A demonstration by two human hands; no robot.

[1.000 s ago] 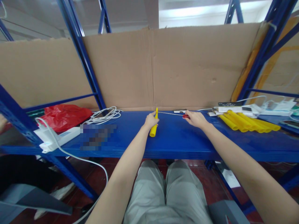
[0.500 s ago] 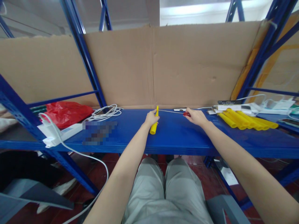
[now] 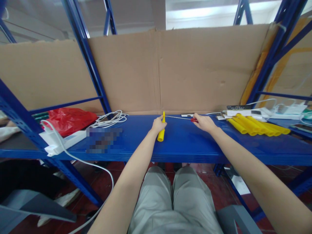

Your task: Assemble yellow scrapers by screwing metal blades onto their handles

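Observation:
On the blue shelf (image 3: 136, 143), my left hand (image 3: 158, 124) is closed around a yellow tube (image 3: 161, 135), whose open round end points toward me. My right hand (image 3: 202, 122) grips the red handle of a screwdriver (image 3: 180, 117). The thin metal shaft runs left from the handle, and its tip meets the far part of the tube, just beyond my left fingers. Whether the tip enters the tube or only touches it, I cannot tell.
Several yellow tubes (image 3: 258, 126) lie side by side at the right, near small boxes (image 3: 240, 110). At the left are a red plastic bag (image 3: 70, 121), coiled white cable (image 3: 109, 119) and a white power strip (image 3: 73, 138). Cardboard (image 3: 195, 71) walls the back.
Both hands keep their grips on the tube and the screwdriver, with barely any movement. The whole view has shifted very slightly.

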